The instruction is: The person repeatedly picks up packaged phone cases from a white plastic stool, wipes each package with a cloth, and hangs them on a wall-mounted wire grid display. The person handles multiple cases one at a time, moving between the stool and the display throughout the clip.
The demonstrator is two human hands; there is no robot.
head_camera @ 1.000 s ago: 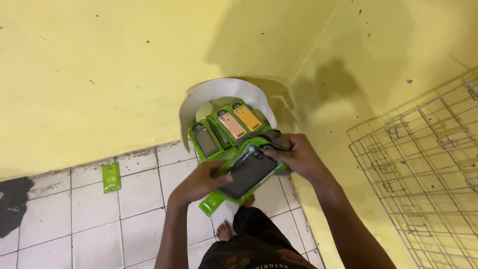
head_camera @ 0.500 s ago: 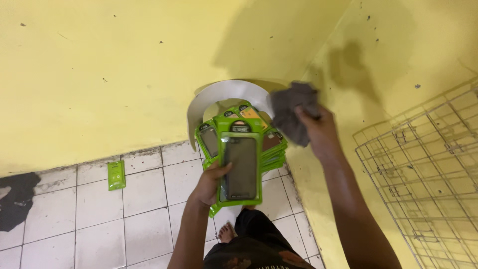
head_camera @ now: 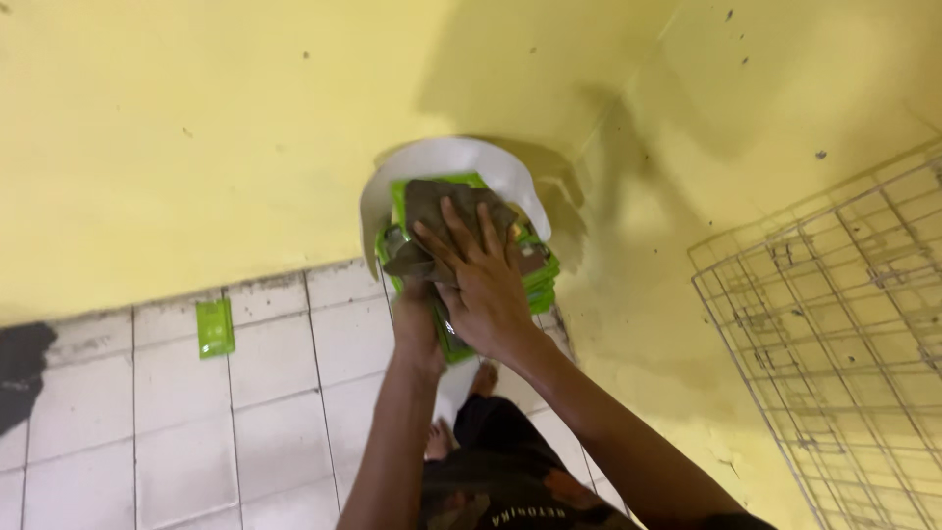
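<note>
Head camera looks down at two bare hands working over a white plastic chair (head_camera: 446,162) that stands in the corner of yellow walls (head_camera: 196,137). On the chair lies a pile of green flat packages (head_camera: 538,277), and their edges show to the left and to the right of the hands.

Right hand (head_camera: 481,280) lies flat on top, with the fingers (head_camera: 456,224) spread apart and pointing to the far side. It presses a dark grey cloth (head_camera: 432,211) down on the package that is held under it. The cloth is crumpled, and it covers most of the upper face of this package, so only a little green shows around it.

Left hand (head_camera: 417,319) is under and to the left of the right hand. It grips the near end of the same green package (head_camera: 451,344) from below; its fingers are closed around the edge, but most of them are hidden by the right hand and the cloth.

On the grey floor tiles (head_camera: 275,393), well apart to the left, lies one more small green packet (head_camera: 215,327). At the far left edge a dark patch (head_camera: 20,368) is on the floor; I cannot tell what it is. A wire grid rack (head_camera: 834,334) leans at the right side, near the wall. Between the arms, near the camera, the person's dark trousers (head_camera: 500,471) and bare feet (head_camera: 442,442) are visible.
</note>
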